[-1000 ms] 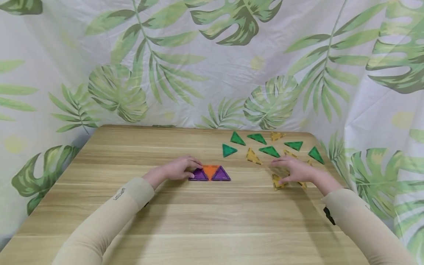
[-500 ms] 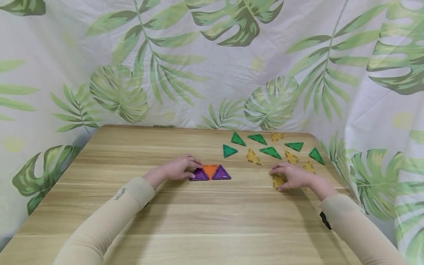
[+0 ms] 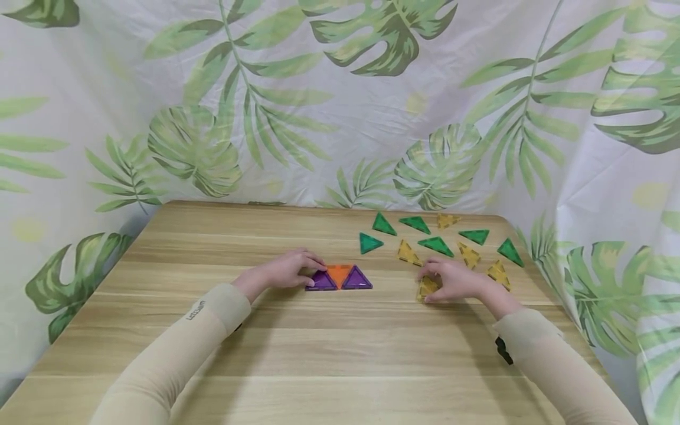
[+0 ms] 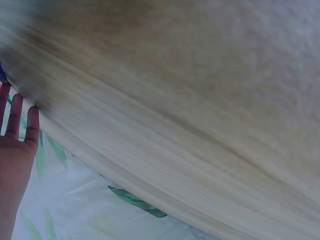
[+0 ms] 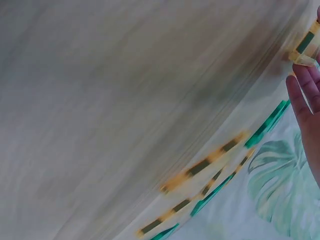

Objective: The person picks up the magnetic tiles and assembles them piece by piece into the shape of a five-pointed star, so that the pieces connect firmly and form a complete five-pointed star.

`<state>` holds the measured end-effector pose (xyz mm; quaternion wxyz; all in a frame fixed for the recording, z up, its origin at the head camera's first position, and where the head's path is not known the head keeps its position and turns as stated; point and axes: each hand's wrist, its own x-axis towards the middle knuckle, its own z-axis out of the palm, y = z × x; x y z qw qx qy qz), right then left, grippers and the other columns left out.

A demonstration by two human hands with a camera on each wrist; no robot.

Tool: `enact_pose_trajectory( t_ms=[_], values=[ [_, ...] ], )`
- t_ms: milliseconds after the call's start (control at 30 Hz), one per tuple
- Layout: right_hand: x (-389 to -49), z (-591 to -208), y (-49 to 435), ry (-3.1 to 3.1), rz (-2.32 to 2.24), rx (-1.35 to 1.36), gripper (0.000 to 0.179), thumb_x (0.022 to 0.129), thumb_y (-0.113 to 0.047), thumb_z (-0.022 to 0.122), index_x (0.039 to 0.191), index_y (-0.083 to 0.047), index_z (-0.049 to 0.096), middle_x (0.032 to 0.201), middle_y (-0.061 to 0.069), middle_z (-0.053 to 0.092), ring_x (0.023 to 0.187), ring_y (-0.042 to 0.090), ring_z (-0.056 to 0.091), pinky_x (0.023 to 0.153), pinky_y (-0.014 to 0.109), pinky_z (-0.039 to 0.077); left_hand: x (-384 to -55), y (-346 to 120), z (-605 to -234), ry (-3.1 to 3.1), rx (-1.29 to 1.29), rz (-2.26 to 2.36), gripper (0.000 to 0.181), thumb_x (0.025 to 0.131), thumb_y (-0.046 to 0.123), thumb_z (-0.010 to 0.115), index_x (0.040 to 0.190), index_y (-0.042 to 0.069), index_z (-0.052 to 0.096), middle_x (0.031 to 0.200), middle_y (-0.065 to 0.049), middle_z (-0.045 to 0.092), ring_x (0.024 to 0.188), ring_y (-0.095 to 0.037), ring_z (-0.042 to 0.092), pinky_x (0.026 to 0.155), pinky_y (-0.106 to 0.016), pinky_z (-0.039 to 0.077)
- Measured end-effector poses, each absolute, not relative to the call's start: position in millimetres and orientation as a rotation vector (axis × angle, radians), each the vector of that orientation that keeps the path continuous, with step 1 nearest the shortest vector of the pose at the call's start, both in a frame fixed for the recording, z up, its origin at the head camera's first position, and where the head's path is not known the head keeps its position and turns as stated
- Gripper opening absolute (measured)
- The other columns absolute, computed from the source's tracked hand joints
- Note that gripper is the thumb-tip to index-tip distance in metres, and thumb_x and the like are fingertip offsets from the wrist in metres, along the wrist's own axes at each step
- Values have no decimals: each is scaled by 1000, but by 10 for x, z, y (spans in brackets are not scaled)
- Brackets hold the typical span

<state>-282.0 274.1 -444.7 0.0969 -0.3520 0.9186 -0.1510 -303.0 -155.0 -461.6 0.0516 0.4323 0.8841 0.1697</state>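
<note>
In the head view my left hand [image 3: 289, 269] holds the left purple triangular magnetic tile [image 3: 321, 281], thumb at its lower left corner and fingers at its upper edge. That tile sits side by side with an orange triangular tile [image 3: 339, 274] and another purple triangular tile [image 3: 358, 278], together forming a flat row. To the right, my right hand [image 3: 451, 280] pinches a yellow triangular magnetic tile [image 3: 427, 289] between thumb and fingers. The right wrist view shows the edge of this yellow tile [image 5: 306, 42] at the fingertips, off the tabletop.
Several green triangular tiles [image 3: 437, 245] and yellow triangular tiles [image 3: 470, 255] lie scattered over the back right of the wooden table [image 3: 329, 348]. One yellow tile [image 3: 499, 274] lies just beyond the right wrist. A leaf-patterned cloth [image 3: 297, 118] hangs behind the table.
My right hand has closed on a yellow tile from the right group and carried it leftward, toward the purple and orange row. The left hand has stayed on the purple tile.
</note>
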Motion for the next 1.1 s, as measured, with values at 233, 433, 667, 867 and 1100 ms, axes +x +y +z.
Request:
enact_pose_trajectory(
  t_ms=[233, 433, 667, 867, 1100],
  values=[
    [-2813, -4467, 2503, 2715, -520, -1074, 44, 74, -40, 79, 108, -15, 64, 103, 0, 54, 78, 12, 48, 67, 27, 43, -3036, -1541, -4625, 2683, 1311, 516, 40, 85, 19, 71, 123, 9, 64, 129, -8, 58, 123, -29, 48, 105, -45, 36],
    [-2744, -4503, 2222, 2751, -517, -1065, 44, 74, -43, 79, 105, -14, 65, 103, 0, 55, 76, 10, 47, 67, 26, 43, -3029, -1543, -4597, 2684, 1322, 527, 40, 83, 18, 72, 121, 7, 65, 127, -10, 59, 121, -30, 50, 104, -46, 37],
    [-2660, -4547, 1917, 2806, -488, -1069, 47, 72, -49, 78, 98, -12, 65, 97, 0, 57, 81, 10, 50, 72, 28, 47, -3027, -1550, -4599, 2680, 1328, 526, 40, 84, 19, 72, 121, 7, 65, 127, -10, 59, 121, -31, 50, 104, -46, 37],
    [-2605, -4575, 1784, 2887, -437, -990, 46, 71, -52, 77, 94, -15, 62, 91, -4, 53, 76, 9, 47, 67, 26, 44, -3054, -1548, -4628, 2684, 1339, 516, 40, 84, 20, 72, 121, 8, 65, 127, -9, 60, 121, -30, 50, 104, -46, 37],
    [-2533, -4613, 1669, 2920, -426, -941, 47, 70, -55, 77, 93, -17, 60, 87, -6, 49, 69, 8, 45, 59, 22, 41, -3065, -1553, -4636, 2681, 1342, 518, 40, 84, 20, 72, 121, 7, 65, 126, -8, 60, 121, -29, 50, 104, -45, 37]
  ],
)
